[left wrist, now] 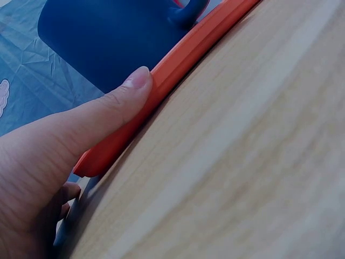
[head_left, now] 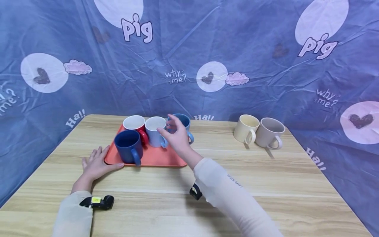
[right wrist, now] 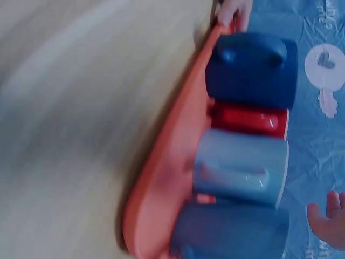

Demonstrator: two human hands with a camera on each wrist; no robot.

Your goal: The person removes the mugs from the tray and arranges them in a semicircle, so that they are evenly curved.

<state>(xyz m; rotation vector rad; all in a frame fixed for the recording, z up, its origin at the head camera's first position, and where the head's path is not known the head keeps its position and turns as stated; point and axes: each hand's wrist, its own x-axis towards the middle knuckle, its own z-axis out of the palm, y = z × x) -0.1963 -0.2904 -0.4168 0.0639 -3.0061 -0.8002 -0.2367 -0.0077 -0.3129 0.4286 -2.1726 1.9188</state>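
My left hand [head_left: 96, 166] rests at the near left corner of an orange tray [head_left: 160, 157], fingers spread. Its thumb [left wrist: 116, 108] lies straight against the tray's front rim, close by a dark blue mug [head_left: 128, 147]. Over the back right of the tray, my right hand [head_left: 177, 136] is raised with fingers apart and nothing between them. It partly hides a blue mug [head_left: 183, 120] and overlaps the edge of a light blue mug [head_left: 154, 133]. A red mug with a white inside [head_left: 143, 135] stands behind the dark blue one. In the right wrist view the mugs stand in a row.
On the right side of the wooden table [head_left: 237, 171], a cream mug [head_left: 245, 129] and a grey mug [head_left: 267, 133] stand side by side, handles toward me. A blue printed cloth [head_left: 183, 42] hangs behind the table and along its sides.
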